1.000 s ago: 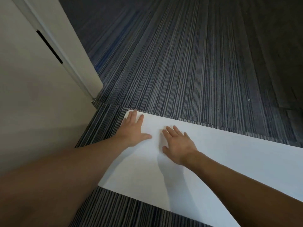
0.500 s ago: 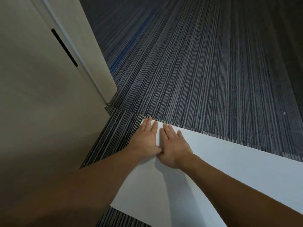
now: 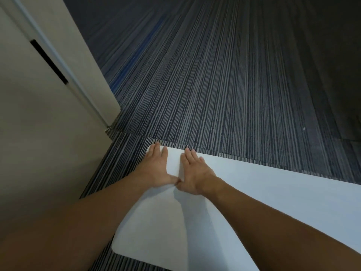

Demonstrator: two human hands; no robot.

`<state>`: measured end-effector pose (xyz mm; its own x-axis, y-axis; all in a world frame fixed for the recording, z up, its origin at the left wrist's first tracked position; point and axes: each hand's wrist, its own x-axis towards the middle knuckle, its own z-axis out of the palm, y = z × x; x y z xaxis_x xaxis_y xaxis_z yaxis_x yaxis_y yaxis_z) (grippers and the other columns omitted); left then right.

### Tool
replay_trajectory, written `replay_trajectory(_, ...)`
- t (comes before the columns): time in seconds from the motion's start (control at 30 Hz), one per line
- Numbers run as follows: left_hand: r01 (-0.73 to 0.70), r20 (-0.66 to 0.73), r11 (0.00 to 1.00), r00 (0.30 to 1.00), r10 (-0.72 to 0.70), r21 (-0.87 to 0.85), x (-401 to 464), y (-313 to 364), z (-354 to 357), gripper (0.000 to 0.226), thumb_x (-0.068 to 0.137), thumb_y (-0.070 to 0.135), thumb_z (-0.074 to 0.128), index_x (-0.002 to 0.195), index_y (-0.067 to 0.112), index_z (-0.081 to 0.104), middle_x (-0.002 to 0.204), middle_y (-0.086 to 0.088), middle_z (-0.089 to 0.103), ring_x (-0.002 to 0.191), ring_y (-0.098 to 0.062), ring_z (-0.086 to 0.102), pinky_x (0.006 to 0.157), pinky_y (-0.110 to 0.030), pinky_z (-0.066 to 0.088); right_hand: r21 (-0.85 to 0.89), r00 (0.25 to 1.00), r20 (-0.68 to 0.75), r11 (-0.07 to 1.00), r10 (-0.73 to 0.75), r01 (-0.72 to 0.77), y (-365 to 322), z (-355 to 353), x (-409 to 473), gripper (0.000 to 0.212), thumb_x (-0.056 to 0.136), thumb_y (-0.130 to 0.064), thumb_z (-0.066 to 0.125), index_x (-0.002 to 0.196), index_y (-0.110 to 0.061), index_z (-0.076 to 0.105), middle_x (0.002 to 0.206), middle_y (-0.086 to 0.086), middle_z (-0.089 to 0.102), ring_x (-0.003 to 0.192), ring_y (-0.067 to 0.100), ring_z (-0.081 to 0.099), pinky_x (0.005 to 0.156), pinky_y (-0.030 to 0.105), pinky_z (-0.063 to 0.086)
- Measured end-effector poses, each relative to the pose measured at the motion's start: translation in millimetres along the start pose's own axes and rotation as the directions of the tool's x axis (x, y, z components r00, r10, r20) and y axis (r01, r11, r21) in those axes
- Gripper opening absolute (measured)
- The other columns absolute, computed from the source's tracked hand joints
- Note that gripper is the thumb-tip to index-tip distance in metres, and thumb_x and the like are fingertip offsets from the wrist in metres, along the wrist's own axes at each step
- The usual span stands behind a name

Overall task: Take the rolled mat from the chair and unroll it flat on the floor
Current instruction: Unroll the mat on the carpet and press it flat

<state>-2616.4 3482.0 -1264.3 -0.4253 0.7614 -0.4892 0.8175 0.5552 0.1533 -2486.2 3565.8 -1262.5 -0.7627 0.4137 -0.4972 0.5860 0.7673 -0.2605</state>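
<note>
A white mat (image 3: pixel 263 196) lies unrolled and flat on the striped carpet, stretching from the lower middle to the right edge of the view. My left hand (image 3: pixel 155 167) presses palm down on its far left corner, fingers together and reaching the mat's edge. My right hand (image 3: pixel 195 171) lies flat beside it, thumbs touching. Neither hand holds anything. The chair is out of view.
A beige wall (image 3: pixel 35 145) and a door or panel (image 3: pixel 82 61) with a dark slot stand close on the left. Dark blue-grey striped carpet (image 3: pixel 214 90) spreads ahead and to the right. A carpet seam runs just beyond the mat's far edge.
Both hands have slid toward the mat's far left corner and come together until the thumbs touch. The view has shifted closer to the wall.
</note>
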Motion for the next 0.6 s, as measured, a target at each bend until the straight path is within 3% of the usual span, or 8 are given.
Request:
replay_trajectory(0.1,0.004,0.029,0.994,1.0,-0.007,0.113,-8.4,21.1,-12.3,0.122,0.068,0.064,0.069,0.152,0.013,-0.003,0.16,-0.015,-0.015,0.147,-0.035,-0.011,0.118,-0.051,0.012,0.08,0.999,0.033,0.997,0.016,-0.019,2.9,-22.7,-15.6,0.095,0.089,-0.048,0.058,0.155,-0.009,0.003,0.165,0.006,-0.005,0.151,0.024,-0.002,0.12,0.04,0.007)
replay_trajectory(0.2,-0.209,0.025,0.968,0.978,0.207,0.137,-18.3,64.2,-7.4,0.099,0.08,0.04,0.061,0.153,0.022,-0.003,0.161,-0.008,-0.019,0.147,-0.029,-0.018,0.12,-0.05,0.002,0.115,0.996,-0.056,0.991,0.072,-0.065,24.4,-21.5,-39.7,0.087,0.089,-0.032,0.06,0.155,-0.009,0.007,0.164,0.008,0.007,0.15,0.025,0.009,0.119,0.039,0.012)
replay_trajectory(0.43,-0.324,0.044,0.946,0.946,0.322,0.03,-20.9,176.6,15.4,0.093,0.086,0.038,0.056,0.153,0.016,-0.003,0.163,-0.005,-0.012,0.148,-0.021,-0.013,0.121,-0.043,0.003,0.078,0.971,-0.112,0.976,0.211,-0.203,119.0,-5.4,-101.1,0.086,0.091,-0.032,0.055,0.155,-0.009,0.001,0.165,0.008,-0.003,0.151,0.023,-0.003,0.121,0.041,0.008)
replay_trajectory(0.6,-0.374,0.1,0.927,0.922,0.374,-0.014,-19.3,250.7,44.7,0.088,0.086,0.032,0.047,0.153,0.015,-0.007,0.162,-0.007,-0.016,0.148,-0.021,-0.017,0.121,-0.042,0.001,0.03,0.959,-0.066,0.962,0.275,-0.273,178.9,6.6,-131.6,0.084,0.093,-0.032,0.051,0.154,-0.009,-0.001,0.164,0.012,-0.007,0.151,0.027,-0.006,0.12,0.047,0.009)
